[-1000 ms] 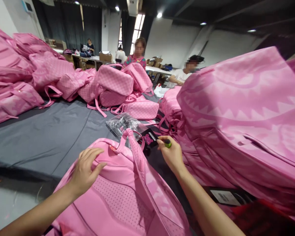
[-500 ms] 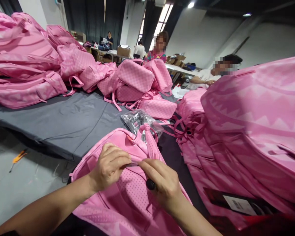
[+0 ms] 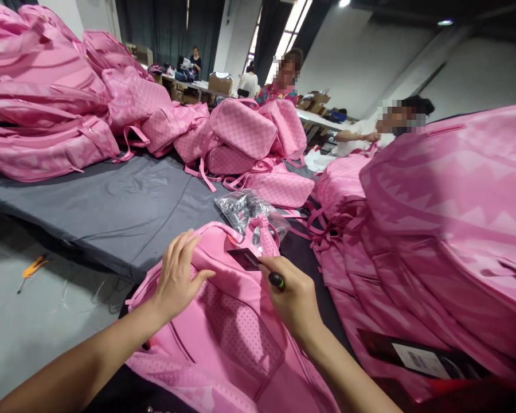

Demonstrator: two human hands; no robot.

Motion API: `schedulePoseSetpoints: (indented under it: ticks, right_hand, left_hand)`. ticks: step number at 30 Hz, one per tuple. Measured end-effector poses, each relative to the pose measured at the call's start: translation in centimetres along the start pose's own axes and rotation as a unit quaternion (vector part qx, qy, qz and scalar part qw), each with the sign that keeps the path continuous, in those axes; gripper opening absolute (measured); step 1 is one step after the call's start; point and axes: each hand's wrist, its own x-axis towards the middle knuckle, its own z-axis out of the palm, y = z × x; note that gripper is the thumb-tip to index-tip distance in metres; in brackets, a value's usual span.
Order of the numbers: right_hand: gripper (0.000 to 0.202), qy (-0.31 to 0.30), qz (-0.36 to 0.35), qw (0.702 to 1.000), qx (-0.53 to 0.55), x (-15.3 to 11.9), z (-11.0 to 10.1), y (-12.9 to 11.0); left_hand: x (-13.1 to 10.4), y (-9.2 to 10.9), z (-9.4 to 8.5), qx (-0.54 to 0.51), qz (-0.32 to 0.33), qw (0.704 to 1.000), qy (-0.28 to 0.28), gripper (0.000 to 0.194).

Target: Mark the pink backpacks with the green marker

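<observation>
The pink backpack (image 3: 241, 327) lies at 6 o'clock on the grey-covered bench (image 3: 107, 206), its lower end cut off by the frame. Over its upper part, the right hand (image 3: 294, 289) has its grip pinched on the dark tag (image 3: 244, 258); the tag's print is unreadable. A black-and-green tool (image 3: 277, 280) pokes from that hand, mostly hidden. The left hand's (image 3: 178, 275) grip is released, fingers spread toward 12 o'clock; contact is hard to judge. From the backpack, a clear plastic bag (image 3: 241, 209) lies just beyond at 12 o'clock, stacked pink bags (image 3: 413, 246) crowd 2 to 3 o'clock, and a pink pile (image 3: 43, 115) fills 10 o'clock.
</observation>
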Motion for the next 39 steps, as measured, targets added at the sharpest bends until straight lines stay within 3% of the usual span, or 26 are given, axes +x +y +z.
schedulePoseSetpoints:
  ticks: [2,5,7,10,12,15,21,26,28,31,35,39]
  right_hand:
    - [0.036,-0.003,0.017,1.0,0.016,0.6,1.3,1.2]
    - [0.039,-0.036,0.052,0.998,0.014,1.7,3.2,2.3]
    - [0.037,-0.107,0.104,0.988,0.038,2.5,4.0,2.6]
    - [0.032,-0.269,0.14,0.951,0.058,3.3,4.5,2.1]
    - [0.031,-0.344,0.118,0.932,0.004,3.4,4.6,1.2]
    - [0.025,-0.385,0.064,0.917,-0.086,3.0,4.7,-0.5]
    - [0.011,-0.439,0.02,0.89,-0.119,3.3,5.2,-1.7]
    - [0.018,-0.435,-0.006,0.878,-0.197,4.0,4.4,-2.4]
    - [0.021,-0.407,0.006,0.894,-0.185,4.5,4.6,-2.8]
    - [0.018,-0.358,0.013,0.93,-0.082,5.6,6.0,-3.2]
    - [0.011,-0.317,0.053,0.942,0.091,6.8,8.3,-2.9]
    - [0.008,-0.262,0.092,0.944,0.177,6.4,9.3,-2.5]
  left_hand:
    - [-0.4,-1.4,0.8,0.059,-0.051,0.996,-0.042,0.081]
    - [-0.7,-2.8,1.5,0.076,-0.062,0.993,-0.068,0.075]
    - [-0.9,-3.1,1.5,0.072,-0.057,0.994,-0.059,0.069]
    - [-1.6,-3.1,1.0,0.05,-0.034,0.998,-0.025,0.062]
    - [-2.4,-3.0,0.5,0.022,-0.007,1.0,0.011,0.056]
    - [-3.4,-2.9,-0.1,-0.005,0.02,0.999,0.047,0.056]
    - [-3.7,-2.8,0.3,0.012,0.001,0.999,0.03,0.055]
    - [-3.0,-2.6,0.0,-0.001,-0.044,0.999,0.003,0.061]
    - [-2.5,-2.9,-0.4,-0.008,-0.084,0.996,-0.038,0.067]
    - [-1.8,-3.5,-0.5,0.003,-0.121,0.989,-0.087,0.059]
    - [-1.6,-4.1,0.1,0.007,-0.107,0.993,-0.047,0.056]
    - [-2.1,-4.5,0.6,0.005,-0.057,0.998,-0.009,0.056]
